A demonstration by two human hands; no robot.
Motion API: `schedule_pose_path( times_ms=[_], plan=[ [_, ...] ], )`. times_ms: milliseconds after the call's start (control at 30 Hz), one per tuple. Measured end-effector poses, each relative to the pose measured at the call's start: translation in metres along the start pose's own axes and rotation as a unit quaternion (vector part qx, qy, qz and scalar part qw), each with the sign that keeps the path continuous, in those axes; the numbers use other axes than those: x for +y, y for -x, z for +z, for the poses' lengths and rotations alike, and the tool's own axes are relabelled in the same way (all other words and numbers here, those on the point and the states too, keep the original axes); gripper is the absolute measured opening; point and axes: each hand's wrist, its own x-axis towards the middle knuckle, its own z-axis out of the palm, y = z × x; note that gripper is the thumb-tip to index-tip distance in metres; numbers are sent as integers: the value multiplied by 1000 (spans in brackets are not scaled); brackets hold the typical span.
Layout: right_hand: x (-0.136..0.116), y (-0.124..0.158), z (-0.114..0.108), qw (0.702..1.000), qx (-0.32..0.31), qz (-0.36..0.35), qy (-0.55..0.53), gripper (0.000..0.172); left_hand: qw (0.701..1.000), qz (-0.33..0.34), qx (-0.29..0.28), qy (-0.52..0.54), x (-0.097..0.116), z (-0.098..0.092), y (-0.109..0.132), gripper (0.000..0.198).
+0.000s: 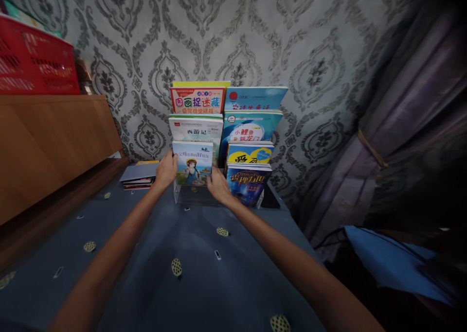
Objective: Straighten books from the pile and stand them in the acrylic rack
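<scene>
Fingers of the left hand point(167, 169) and right hand point(219, 186) are closed on opposite side edges of the pale book point(194, 163), at the clear rack's point(195, 196) near left, before the white-covered storybook point(197, 129).

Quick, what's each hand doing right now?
Left hand: closed, holding the small pale book by its left edge.
Right hand: closed, holding that same book's right edge.

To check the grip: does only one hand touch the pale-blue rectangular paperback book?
No, the left hand and right hand touch opposite sides of the pale-blue paperback book.
</scene>
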Motion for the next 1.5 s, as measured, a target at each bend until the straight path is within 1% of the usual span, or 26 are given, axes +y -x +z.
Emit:
schedule_pose_path(
  times_ms=[267,633,933,1133,1300,1400,1500],
  plan=[
    [5,2,0,1000,-2,-12,-14,46,1000,10,0,16,-5,-1,7,29],
    [8,2,-3,998,-10,-30,-47,46,999,21,-10,32,-7,-4,13,27],
    [9,3,-3,997,-8,-33,-73,50,999,26,-14,45,-9,-6,14,28],
    [11,6,0,995,-4,-43,-89,55,998,46,-16,49,-12,-7,18,33],
    [12,9,2,994,0,-44,-95,55,997,65,-35,33,-14,-12,19,35],
    [10,17,2,994,10,-40,-98,57,996,70,-56,7,-18,-17,25,36],
    [2,40,-1,990,49,-63,-120,55,994,59,-85,-40,-30,-19,40,36]
  ],
)
